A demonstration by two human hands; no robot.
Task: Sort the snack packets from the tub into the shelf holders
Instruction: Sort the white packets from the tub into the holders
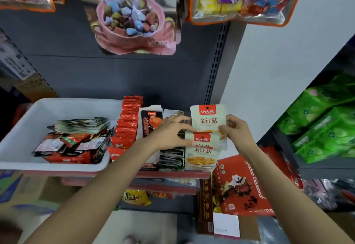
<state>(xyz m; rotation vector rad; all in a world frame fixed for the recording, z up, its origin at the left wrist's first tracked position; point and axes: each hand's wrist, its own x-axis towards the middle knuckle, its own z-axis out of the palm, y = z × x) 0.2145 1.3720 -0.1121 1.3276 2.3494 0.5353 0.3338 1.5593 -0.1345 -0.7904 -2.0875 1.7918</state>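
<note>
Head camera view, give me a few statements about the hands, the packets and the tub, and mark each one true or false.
1. The right hand pinches a white packet by its edge. True.
2. The white tub is empty. False: red, black and silver packets lie in it.
3. The left hand touches the white packets standing in the holder. True.
4. The tub stands to the right of the holders. False: it stands to their left.
5. The row of red packets stands between the tub and the black packets. True.
</note>
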